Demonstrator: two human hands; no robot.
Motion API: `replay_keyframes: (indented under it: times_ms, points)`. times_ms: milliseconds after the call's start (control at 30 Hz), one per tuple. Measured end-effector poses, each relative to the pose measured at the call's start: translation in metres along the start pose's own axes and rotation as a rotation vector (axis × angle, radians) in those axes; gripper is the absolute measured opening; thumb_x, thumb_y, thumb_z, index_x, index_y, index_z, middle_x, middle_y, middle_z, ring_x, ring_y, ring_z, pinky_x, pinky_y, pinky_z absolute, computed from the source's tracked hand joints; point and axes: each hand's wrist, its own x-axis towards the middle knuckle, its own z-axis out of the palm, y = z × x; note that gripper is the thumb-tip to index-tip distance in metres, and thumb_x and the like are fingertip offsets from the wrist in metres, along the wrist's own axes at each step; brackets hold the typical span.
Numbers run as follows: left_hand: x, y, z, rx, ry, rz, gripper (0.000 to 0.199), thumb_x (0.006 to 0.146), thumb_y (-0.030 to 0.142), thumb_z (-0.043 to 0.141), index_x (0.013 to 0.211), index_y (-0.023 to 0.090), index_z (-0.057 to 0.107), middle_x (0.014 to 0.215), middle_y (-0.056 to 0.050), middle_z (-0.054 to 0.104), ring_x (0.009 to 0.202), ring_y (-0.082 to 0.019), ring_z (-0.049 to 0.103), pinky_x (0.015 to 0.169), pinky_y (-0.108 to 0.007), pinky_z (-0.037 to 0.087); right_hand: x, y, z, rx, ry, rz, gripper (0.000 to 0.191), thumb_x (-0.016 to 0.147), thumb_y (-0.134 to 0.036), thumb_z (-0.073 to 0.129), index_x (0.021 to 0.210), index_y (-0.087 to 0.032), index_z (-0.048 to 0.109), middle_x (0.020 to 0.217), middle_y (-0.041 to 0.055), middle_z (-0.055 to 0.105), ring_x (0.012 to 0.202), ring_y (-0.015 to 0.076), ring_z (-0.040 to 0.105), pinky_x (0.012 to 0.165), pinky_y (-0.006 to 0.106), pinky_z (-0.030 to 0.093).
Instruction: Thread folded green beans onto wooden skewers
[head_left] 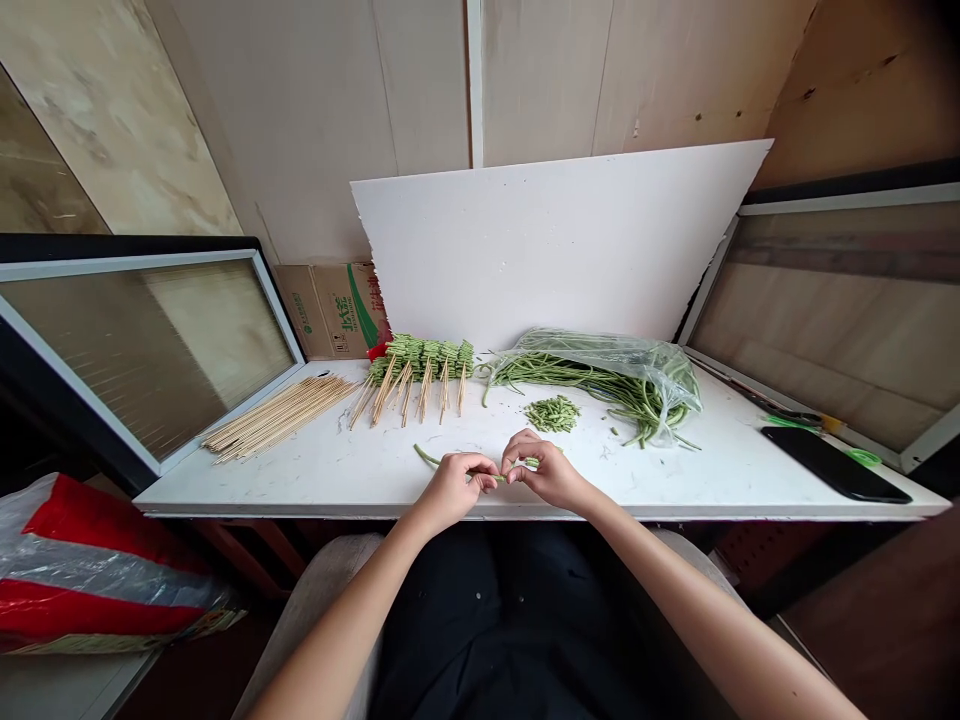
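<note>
Both hands meet above the front edge of the white table. My left hand pinches a long green bean, whose free end sticks out to the left. Fingertips of my right hand close on the same bean, right beside the left fingertips. A small pile of short bean pieces lies just behind my right hand. Farther back, a clear plastic bag partly covers a heap of long green beans. Skewers loaded with bean pieces are stacked at the back, their sticks pointing forward.
Bare wooden skewers lie in a bundle on the left. A cardboard box and a white board stand behind. On the right are a black phone and a green band. Framed panels flank the table.
</note>
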Motion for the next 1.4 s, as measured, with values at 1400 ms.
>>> replay_keyframes:
  times_ms: [1400]
  points:
    - [0.005, -0.019, -0.009, 0.166, 0.065, 0.085, 0.020, 0.086, 0.020, 0.080, 0.105, 0.018, 0.075, 0.097, -0.006, 0.073, 0.085, -0.018, 0.068, 0.080, -0.028, 0.054, 0.001, 0.007, -0.029, -0.224, -0.069, 0.101, 0.047, 0.104, -0.058, 0.049, 0.098, -0.019, 0.076, 0.086, 0.0085, 0.075, 0.084, 0.0231, 0.066, 0.077, 0.032, 0.048]
